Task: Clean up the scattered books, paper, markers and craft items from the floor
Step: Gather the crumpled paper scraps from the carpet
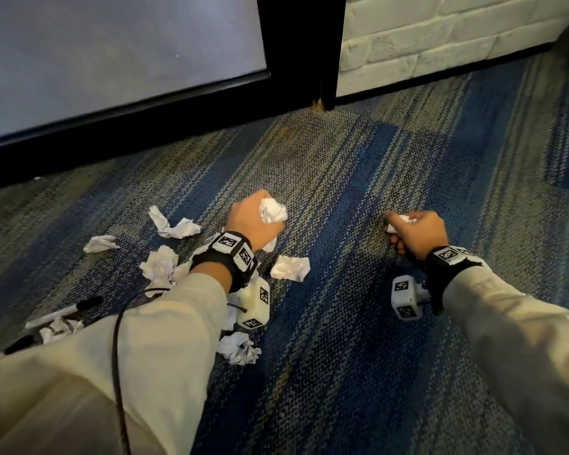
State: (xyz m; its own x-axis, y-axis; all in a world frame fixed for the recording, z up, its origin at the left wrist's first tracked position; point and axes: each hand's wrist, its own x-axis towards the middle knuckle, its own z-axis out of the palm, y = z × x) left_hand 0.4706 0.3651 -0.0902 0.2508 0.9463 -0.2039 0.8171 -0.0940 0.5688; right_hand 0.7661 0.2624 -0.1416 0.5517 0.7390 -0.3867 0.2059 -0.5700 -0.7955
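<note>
My left hand (250,221) grips a crumpled white paper ball (271,210) just above the carpet. Off to the right, my right hand (418,233) holds a smaller paper wad (401,221) low over the floor. Several more crumpled papers lie around my left arm: one (289,268) just below the left hand, one (178,228) and one (100,243) to the left, one (160,266) beside the wrist, one (239,349) under the forearm. Two black-capped markers (64,312) (23,343) lie at the far left with a scrap (58,330) between them.
Blue and grey striped carpet (358,339) covers the floor. A frosted glass door with a black frame (119,116) stands at the back left, a white brick wall (424,37) at the back right. A black cable (117,349) runs over my left sleeve.
</note>
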